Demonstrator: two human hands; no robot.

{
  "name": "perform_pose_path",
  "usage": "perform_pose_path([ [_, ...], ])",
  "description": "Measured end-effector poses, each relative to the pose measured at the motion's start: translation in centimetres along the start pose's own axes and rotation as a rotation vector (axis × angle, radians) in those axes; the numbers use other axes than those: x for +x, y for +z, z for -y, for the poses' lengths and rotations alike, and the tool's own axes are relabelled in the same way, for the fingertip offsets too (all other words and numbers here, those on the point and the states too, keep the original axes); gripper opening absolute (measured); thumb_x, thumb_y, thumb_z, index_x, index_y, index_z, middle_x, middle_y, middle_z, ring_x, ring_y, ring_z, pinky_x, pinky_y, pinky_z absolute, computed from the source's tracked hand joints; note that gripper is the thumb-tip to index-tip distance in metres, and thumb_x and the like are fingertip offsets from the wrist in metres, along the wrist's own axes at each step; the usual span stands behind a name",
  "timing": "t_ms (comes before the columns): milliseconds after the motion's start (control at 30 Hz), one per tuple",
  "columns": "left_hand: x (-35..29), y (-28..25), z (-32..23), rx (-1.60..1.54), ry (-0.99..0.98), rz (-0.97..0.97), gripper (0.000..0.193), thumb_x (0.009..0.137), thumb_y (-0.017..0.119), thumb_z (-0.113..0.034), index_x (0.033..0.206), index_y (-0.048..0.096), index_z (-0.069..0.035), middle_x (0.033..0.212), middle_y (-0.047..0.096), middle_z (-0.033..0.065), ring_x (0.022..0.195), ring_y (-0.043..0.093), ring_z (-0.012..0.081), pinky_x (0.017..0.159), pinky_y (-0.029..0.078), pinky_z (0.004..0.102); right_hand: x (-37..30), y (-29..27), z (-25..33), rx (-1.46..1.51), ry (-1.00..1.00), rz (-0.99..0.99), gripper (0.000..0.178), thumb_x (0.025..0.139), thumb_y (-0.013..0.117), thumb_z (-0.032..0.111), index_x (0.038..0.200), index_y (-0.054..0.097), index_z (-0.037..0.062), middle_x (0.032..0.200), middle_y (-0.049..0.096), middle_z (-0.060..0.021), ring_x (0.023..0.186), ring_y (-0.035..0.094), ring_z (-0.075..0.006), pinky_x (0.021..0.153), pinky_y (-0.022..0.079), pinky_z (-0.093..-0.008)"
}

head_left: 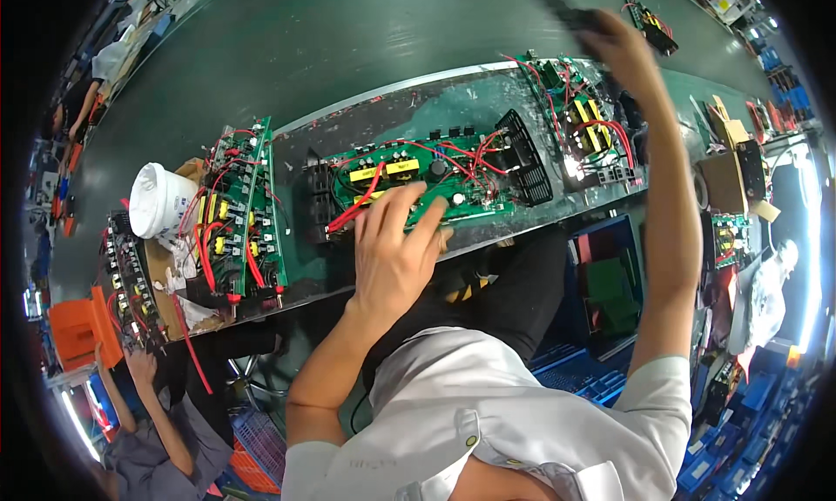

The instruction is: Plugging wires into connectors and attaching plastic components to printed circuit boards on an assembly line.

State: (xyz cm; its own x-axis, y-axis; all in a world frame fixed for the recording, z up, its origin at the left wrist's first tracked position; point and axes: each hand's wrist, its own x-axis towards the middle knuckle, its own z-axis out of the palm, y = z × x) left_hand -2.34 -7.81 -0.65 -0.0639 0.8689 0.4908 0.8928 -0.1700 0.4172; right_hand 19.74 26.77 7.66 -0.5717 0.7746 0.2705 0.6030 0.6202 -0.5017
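A green circuit board (418, 174) lies in front of me between two black slotted end panels, with yellow-wrapped transformers and red wires on it. My left hand (394, 248) rests at its near edge, fingers spread and touching the board. Far to the right, my right hand (616, 44) is raised above the bench and closed around a dark elongated thing (562, 7). Motion blurs that thing, so its kind does not show. The right black end panel (525, 161) stands upright at the board's right end.
Green boards with red wires stand on the left (239, 209) and right (588, 127). A white bucket (161, 201) sits at the left, near a co-worker's hand (139, 366). Another small board (651, 26) lies at the far right. Below the bench is a blue crate (607, 283).
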Motion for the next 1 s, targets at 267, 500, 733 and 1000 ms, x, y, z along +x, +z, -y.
perform_pose_path([
  [267, 3.5, 3.1, 1.2, 0.293, -0.031, 0.047, 0.039, 0.083, 0.070, -0.016, 0.122, 0.065, -0.011, 0.117, 0.062, 0.0095, 0.115, 0.055, 0.0283, 0.102, 0.038, 0.0451, 0.1, 14.3, 7.3, 0.045, -0.404, 0.606, 0.036, 0.089, 0.065, 0.012, 0.123, 0.062, 0.0021, 0.109, 0.068, -0.0211, 0.098, 0.065, -0.0379, 0.088, 0.050, -0.0421],
  [500, 3.5, 0.8, 2.7, 0.214, -0.079, 0.187, 0.049, 0.080, 0.075, -0.019, 0.125, 0.063, -0.007, 0.125, 0.062, 0.0085, 0.121, 0.054, 0.0269, 0.106, 0.035, 0.0483, 0.1, 14.0, 9.3, 0.064, -0.369, 0.779, 0.028, 0.092, 0.062, 0.013, 0.117, 0.066, 0.0015, 0.103, 0.070, -0.0187, 0.093, 0.066, -0.0342, 0.086, 0.050, -0.0405],
  [733, 3.3, 0.0, 4.2, 0.144, -0.023, 0.186, 0.050, 0.075, 0.080, -0.021, 0.122, 0.065, -0.008, 0.123, 0.064, 0.0073, 0.114, 0.057, 0.0312, 0.099, 0.043, 0.0440, 0.3, 13.5, 10.2, 0.010, -0.370, 0.843, 0.028, 0.092, 0.062, 0.012, 0.118, 0.065, 0.0003, 0.104, 0.070, -0.0193, 0.092, 0.066, -0.0313, 0.086, 0.050, -0.0400],
  [1000, 3.2, 0.8, 4.5, 0.156, -0.019, 0.183, 0.047, 0.077, 0.079, -0.022, 0.121, 0.067, -0.012, 0.124, 0.064, 0.0058, 0.114, 0.059, 0.0300, 0.099, 0.044, 0.0467, 0.4, 14.3, 9.8, 0.110, -0.422, 0.810, 0.031, 0.090, 0.063, 0.011, 0.120, 0.066, 0.0028, 0.108, 0.070, -0.0179, 0.097, 0.067, -0.0330, 0.087, 0.051, -0.0391],
])
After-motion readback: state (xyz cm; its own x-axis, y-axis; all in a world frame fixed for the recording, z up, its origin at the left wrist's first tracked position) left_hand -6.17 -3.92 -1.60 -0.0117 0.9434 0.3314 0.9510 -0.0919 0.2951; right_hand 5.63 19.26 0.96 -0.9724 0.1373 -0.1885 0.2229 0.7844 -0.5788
